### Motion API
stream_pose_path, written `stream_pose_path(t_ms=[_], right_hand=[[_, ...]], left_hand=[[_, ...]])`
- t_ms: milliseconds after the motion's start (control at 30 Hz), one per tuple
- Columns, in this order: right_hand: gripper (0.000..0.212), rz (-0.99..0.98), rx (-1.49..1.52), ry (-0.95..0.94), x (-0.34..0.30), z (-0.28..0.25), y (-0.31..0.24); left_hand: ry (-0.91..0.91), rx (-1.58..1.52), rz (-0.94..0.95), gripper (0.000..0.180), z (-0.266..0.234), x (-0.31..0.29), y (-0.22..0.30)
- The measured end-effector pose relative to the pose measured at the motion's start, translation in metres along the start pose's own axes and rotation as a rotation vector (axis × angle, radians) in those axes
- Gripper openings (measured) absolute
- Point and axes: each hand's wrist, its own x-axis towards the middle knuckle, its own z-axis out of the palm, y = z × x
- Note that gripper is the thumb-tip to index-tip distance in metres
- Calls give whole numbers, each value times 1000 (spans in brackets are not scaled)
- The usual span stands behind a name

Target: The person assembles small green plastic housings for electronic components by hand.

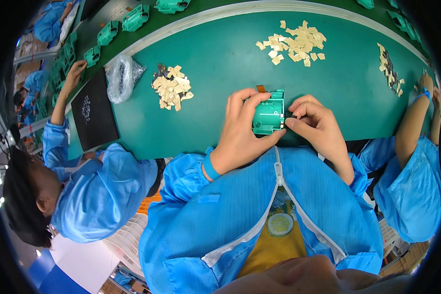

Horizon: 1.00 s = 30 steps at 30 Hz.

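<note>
My left hand grips a green plastic housing from its left side, thumb along the lower edge and fingers over the top. The housing is held just above the green table near my body, with its hollow inner side facing up. A short orange-brown ribbon strip sticks out at its top edge. At the housing's right edge, my right hand pinches a small black piece between thumb and forefinger. Its inner end meets or nearly meets the housing; I cannot tell whether it touches.
Cream paper bits lie in a pile at the far side; mixed cream and black piles lie left and right. A plastic bag and black mat are at left. More green housings line the back. Co-workers sit on both sides.
</note>
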Motion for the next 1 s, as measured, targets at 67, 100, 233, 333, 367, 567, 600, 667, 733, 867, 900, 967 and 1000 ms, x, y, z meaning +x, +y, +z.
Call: stream_pose_path(t_ms=[67, 100, 233, 333, 367, 567, 600, 667, 733, 867, 900, 967, 1000], right_hand=[[11, 71, 86, -69, 0, -2, 0], [10, 73, 197, -96, 0, -1, 3], [9, 234, 401, -225, -1, -1, -6], [9, 224, 368, -194, -4, 1, -7], [9, 219, 373, -192, -5, 1, -9], [9, 155, 253, -154, -13, 7, -15], [9, 129, 208, -144, -14, 8, -15], [9, 102, 166, -133, -16, 10, -15], [10, 41, 92, -105, -16, 14, -15], [11, -11, 38, -76, -18, 19, -16], [11, -24, 13, -73, -19, 20, -17], [11, -37, -11, -69, -20, 21, -17], [11, -40, -23, -66, -20, 21, -17]], left_hand=[[-27, -102, -11, 77, -3, 0, 0], [-39, -157, -24, 78, -4, 0, 1], [-87, -335, -82, 81, -6, -4, -1], [-106, -254, -23, 81, -9, -3, -2], [-110, -249, -19, 81, -10, -3, -2], [-84, -157, 18, 73, -15, -5, 4], [-89, -191, -34, 71, -16, -5, 7], [-95, -222, -86, 70, -15, -6, 9], [-80, -255, -121, 68, -14, -8, 9], [-72, -259, -127, 68, -11, -11, 7], [-68, -269, -122, 68, -12, -11, 7], [-65, -280, -117, 68, -11, -12, 6], [-59, -286, -117, 68, -10, -12, 6]])
